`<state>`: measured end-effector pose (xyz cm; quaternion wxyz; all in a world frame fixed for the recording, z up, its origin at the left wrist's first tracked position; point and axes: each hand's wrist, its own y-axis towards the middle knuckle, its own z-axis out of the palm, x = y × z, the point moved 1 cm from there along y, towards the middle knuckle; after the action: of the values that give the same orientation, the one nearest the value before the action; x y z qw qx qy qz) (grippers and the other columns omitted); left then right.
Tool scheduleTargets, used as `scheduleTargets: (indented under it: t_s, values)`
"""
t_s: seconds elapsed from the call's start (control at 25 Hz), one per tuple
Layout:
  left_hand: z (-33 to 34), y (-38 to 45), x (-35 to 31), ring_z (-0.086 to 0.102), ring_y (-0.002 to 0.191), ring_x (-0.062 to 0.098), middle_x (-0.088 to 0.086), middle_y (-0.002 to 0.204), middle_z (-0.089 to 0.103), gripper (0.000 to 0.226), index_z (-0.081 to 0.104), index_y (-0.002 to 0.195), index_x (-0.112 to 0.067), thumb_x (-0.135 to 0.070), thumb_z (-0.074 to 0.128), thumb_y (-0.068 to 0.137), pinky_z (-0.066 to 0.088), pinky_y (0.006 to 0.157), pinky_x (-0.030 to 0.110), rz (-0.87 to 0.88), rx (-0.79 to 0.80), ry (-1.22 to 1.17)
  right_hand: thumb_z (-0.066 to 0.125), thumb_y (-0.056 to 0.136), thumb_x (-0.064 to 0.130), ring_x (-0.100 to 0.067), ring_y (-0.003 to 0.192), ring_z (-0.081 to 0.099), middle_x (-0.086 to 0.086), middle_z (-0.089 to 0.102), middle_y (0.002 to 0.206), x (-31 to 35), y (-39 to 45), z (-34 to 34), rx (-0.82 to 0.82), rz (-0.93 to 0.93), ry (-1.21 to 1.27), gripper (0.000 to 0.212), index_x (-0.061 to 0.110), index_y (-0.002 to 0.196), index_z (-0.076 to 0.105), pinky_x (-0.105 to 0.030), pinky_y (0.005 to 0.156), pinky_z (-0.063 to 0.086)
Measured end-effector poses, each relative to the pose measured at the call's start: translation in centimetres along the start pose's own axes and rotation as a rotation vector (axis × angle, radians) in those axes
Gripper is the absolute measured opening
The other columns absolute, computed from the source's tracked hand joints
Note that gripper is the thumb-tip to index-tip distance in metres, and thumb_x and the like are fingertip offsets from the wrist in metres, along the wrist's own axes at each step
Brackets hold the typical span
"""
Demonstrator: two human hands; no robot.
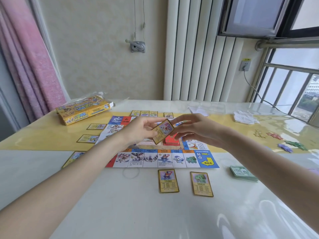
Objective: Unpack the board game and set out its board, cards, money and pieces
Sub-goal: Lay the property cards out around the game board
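Yellow-bordered and thin, the card (163, 131) sits tilted above the middle of the board (165, 157), pinched at its lower left edge by the left hand (139, 131). The right hand (195, 129) hovers just beside the card's upper right corner, fingers loosely spread and holding nothing that I can see; whether a fingertip touches the card I cannot tell.

From where I stand the card looks light and fairly stiff, glossy enough to slide on this shiny table (120, 204). I would judge the short edges the best place to pinch it, thumb on top and a finger below, since a flat card on a slick top is awkward to lift again.

The board lies open across the yellow runner (43, 138). Two cards (168, 181) (201, 184) lie face up just in front of its near edge, more lie along its left side and far edge, and a red stack (170, 141) rests on the board under the hands. A pile of green money (243, 173) sits to the right, and coloured pieces (291, 145) lie further right on the runner. The box (82, 110) lies at the far left, well apart.
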<state>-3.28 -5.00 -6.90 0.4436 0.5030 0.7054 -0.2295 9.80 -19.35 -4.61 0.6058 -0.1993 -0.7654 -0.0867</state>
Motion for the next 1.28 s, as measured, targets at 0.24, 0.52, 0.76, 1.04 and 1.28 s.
scheduleTargets:
  t_s: [0.24, 0.52, 0.76, 1.04, 1.28]
  values:
    - [-4.8, -2.0, -0.3, 0.058, 0.085, -0.001, -0.008, 0.121, 0.057, 0.053, 0.055, 0.125, -0.027, 0.009, 0.052, 0.087, 0.045, 0.089, 0.015, -0.045, 0.14, 0.151, 0.064, 0.082, -0.003, -0.016, 0.057, 0.055, -0.014, 0.06, 0.074, 0.9, 3.6, 4.4, -0.025, -0.086, -0.009, 0.012, 0.005, 0.077, 0.056, -0.018, 0.05, 0.043]
    - [-7.9, -5.1, 3.0, 0.054, 0.057, -0.005, -0.012, 0.073, 0.063, 0.024, 0.069, 0.087, -0.021, 0.001, 0.071, 0.077, 0.043, 0.061, 0.008, -0.162, 0.129, 0.228, 0.066, 0.083, 0.005, -0.011, 0.057, 0.06, -0.009, 0.068, 0.072, 0.8, 4.0, 10.1, 0.295, -0.046, -0.285, 0.005, 0.009, 0.083, 0.062, -0.016, 0.05, 0.045]
    - [-6.7, -5.9, 4.9, 0.056, 0.065, -0.013, -0.02, 0.076, 0.067, 0.026, 0.072, 0.1, -0.015, -0.002, 0.07, 0.077, 0.044, 0.07, 0.007, -0.183, 0.27, 0.373, 0.068, 0.076, -0.006, -0.007, 0.039, 0.053, -0.012, 0.061, 0.062, -1.4, 4.1, 13.9, 0.246, 0.043, -0.286, 0.023, 0.009, 0.073, 0.05, -0.015, 0.042, 0.041]
    - [-4.9, -6.1, 6.2, 0.058, 0.064, -0.004, -0.017, 0.067, 0.062, 0.016, 0.067, 0.079, -0.023, -0.008, 0.073, 0.075, 0.047, 0.069, 0.019, -0.175, 0.31, 0.45, 0.068, 0.074, -0.001, -0.01, 0.042, 0.048, -0.008, 0.062, 0.062, -2.4, 3.2, 14.7, 0.26, 0.069, -0.493, 0.022, 0.011, 0.079, 0.05, -0.015, 0.04, 0.037]
    - [-5.0, -6.3, 5.8, 0.053, 0.056, -0.007, -0.017, 0.064, 0.062, 0.007, 0.072, 0.084, -0.014, -0.01, 0.068, 0.08, 0.043, 0.062, 0.014, -0.167, 0.299, 0.468, 0.066, 0.077, 0.002, -0.011, 0.044, 0.049, -0.006, 0.063, 0.06, -2.2, 3.0, 14.7, 0.273, 0.053, -0.533, 0.015, 0.012, 0.074, 0.054, -0.014, 0.039, 0.036]
